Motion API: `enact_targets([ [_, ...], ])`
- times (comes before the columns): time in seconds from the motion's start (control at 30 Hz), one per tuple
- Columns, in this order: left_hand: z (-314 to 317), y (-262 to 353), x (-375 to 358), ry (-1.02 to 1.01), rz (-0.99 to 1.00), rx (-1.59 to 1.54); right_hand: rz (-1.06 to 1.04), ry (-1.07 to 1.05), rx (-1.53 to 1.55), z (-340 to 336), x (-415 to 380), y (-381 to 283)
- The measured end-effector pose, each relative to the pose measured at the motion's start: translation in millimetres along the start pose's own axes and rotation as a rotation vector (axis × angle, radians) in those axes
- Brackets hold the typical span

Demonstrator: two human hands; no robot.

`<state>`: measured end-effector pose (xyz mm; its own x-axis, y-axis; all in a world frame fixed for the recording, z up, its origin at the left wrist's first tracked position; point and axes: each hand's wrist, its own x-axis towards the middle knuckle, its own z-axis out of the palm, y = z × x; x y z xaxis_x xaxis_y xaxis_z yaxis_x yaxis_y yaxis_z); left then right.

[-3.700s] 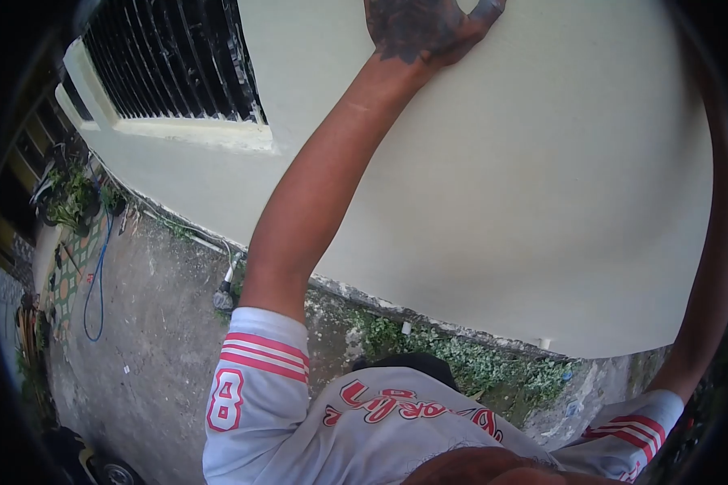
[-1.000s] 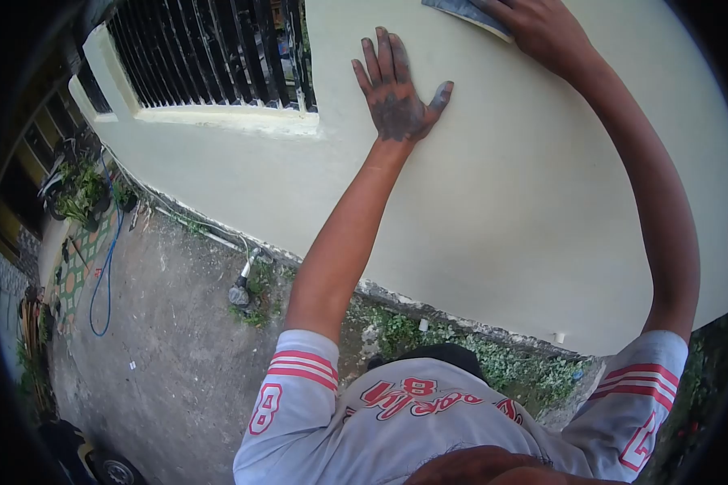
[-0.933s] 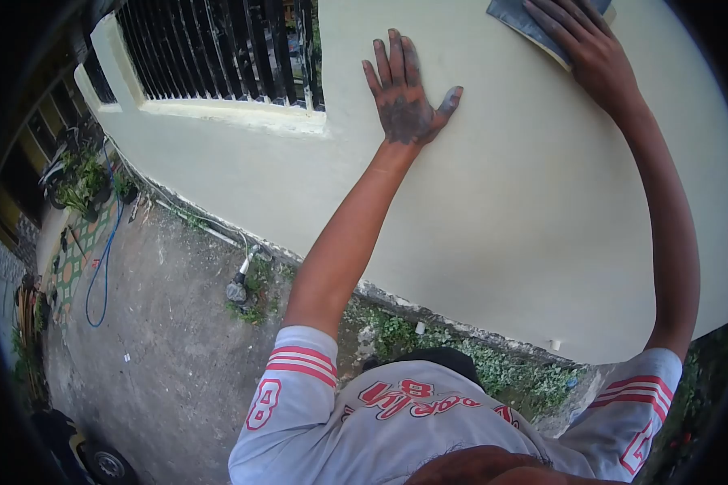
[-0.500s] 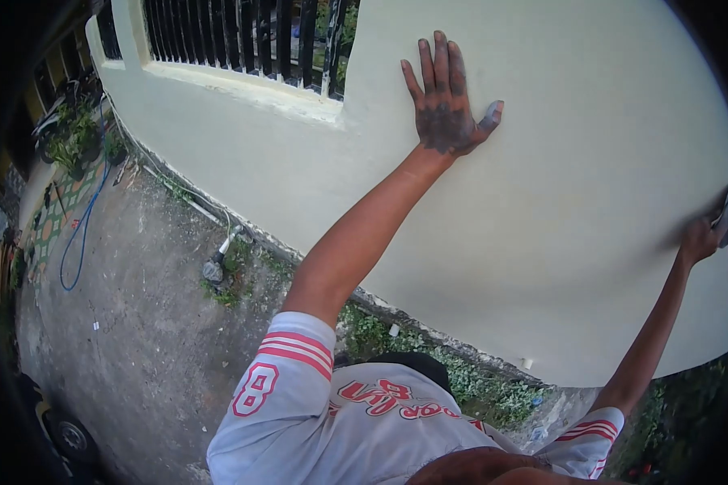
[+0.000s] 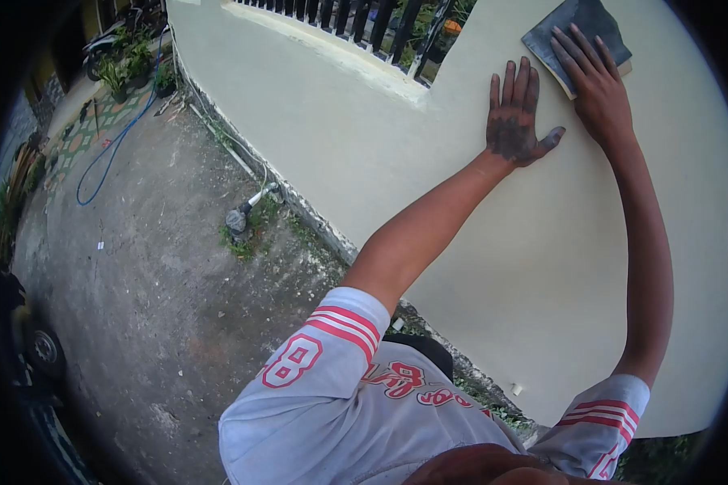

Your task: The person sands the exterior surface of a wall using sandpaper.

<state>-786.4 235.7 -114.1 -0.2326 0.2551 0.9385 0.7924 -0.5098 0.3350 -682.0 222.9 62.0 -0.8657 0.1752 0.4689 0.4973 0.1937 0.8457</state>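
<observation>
My left hand (image 5: pixel 515 121) lies flat on the pale cream wall (image 5: pixel 493 267), fingers stretched and thumb out to the side. Dark grey stains cover its back and fingers. To its upper right, my right hand (image 5: pixel 597 89) holds a folded sheet of dark sandpaper (image 5: pixel 578 28) against the wall, fingers extended over it. A light-coloured edge of the sheet shows beneath. The thumb of this hand is hidden.
A window opening with black bars (image 5: pixel 356 20) and a sill (image 5: pixel 323 48) is at the upper left. Below run a pipe (image 5: pixel 259 196) and concrete ground (image 5: pixel 162 283). A blue hose (image 5: pixel 109 166), potted plants (image 5: pixel 121 69) and a vehicle wheel (image 5: pixel 44 347) are at the left.
My right hand has swung from the wall's far right edge up and inward with the sandpaper, now near my left hand. The view has shifted; my left hand remains flat on the wall.
</observation>
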Motion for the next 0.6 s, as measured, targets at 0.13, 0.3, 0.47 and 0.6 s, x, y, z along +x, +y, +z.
enact_targets([
  [0.13, 0, -7, -3, 0.010, 0.037, -0.003, -0.003, -0.063, -0.069, -35, -63, 31],
  [0.3, 3, -8, -2, -0.006, 0.030, -0.004, 0.166, 0.130, -0.032, -58, -199, 94],
  [0.47, 7, -3, 3, -0.017, 0.020, -0.001, 0.880, 0.426, -0.165, -76, -360, 148],
  [0.6, 11, 9, 8, 0.020, -0.001, -0.003, 1.092, 0.471, -0.226, -64, -368, 134],
])
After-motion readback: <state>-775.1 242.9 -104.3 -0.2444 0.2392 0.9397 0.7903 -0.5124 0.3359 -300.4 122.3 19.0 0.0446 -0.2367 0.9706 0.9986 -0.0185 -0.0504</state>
